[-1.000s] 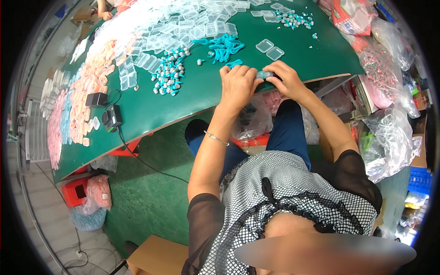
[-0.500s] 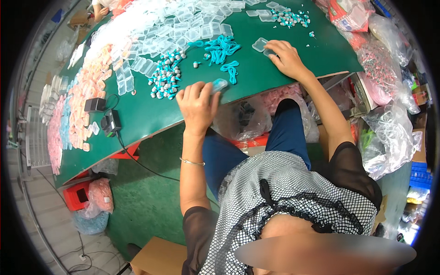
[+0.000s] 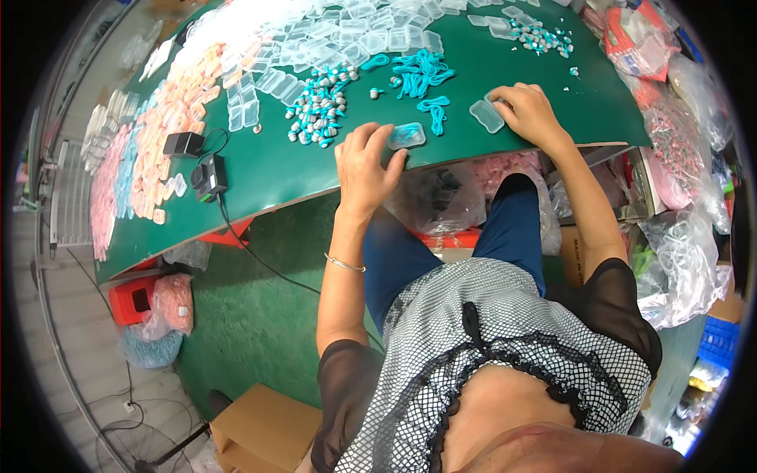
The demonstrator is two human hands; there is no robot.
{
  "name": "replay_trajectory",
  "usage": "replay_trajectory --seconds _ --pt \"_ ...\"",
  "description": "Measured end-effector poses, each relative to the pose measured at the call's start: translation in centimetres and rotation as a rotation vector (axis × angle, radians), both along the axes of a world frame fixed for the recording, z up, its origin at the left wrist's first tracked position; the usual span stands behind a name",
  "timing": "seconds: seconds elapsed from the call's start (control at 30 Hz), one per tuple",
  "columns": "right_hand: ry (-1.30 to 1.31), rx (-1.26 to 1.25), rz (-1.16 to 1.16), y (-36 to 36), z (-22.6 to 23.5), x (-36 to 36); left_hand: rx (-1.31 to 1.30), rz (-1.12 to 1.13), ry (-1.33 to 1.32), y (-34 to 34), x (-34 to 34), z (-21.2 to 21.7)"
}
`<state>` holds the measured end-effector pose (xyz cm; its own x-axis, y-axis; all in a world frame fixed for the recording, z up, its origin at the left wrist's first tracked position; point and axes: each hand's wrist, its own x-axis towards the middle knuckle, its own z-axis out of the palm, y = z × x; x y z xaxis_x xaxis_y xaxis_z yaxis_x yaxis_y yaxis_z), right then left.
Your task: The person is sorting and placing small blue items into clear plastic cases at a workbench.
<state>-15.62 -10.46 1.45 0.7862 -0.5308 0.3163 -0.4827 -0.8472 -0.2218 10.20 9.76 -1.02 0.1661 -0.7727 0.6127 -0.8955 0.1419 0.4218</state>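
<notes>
My left hand (image 3: 367,167) is at the table's near edge, thumb and forefinger on either side of one end of a small clear plastic box (image 3: 407,136). Teal cord shows inside that box. To the right, my right hand (image 3: 527,114) pinches the edge of a second clear box (image 3: 486,117), which looks empty and lies close to the table surface. Between the hands, a bundle of teal cord (image 3: 435,113) rests on the green table (image 3: 276,177). Beyond it is a heap of teal cords (image 3: 422,72). Grey-and-teal bead-like pieces (image 3: 317,106) are piled left of the cords.
Many clear boxes (image 3: 347,35) cover the far side. Peach pieces (image 3: 162,150) and pink pieces (image 3: 109,193) lie at the left, near a black corded device (image 3: 209,180). More small teal-and-grey pieces (image 3: 544,38) are at the far right. Filled plastic bags (image 3: 670,118) stand beyond the right edge.
The view has shifted, moving the scene rightward. My right hand has brought a clear box nearer to me. The cord-filled box at my left hand has moved slightly left and looks steadier.
</notes>
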Motion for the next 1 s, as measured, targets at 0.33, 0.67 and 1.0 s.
replay_trajectory --seconds 0.33,0.67,1.0 --pt "-0.074 -0.003 0.038 1.4 0.2 -0.2 -0.002 0.353 -0.274 -3.9 4.2 0.9" --pt "-0.114 0.136 -0.057 3.7 0.3 1.7 -0.032 0.434 -0.534 -12.7 6.3 0.2" --pt "-0.288 0.112 -0.428 -10.2 -1.1 0.2 0.078 0.225 -0.146 -9.3 5.7 0.0"
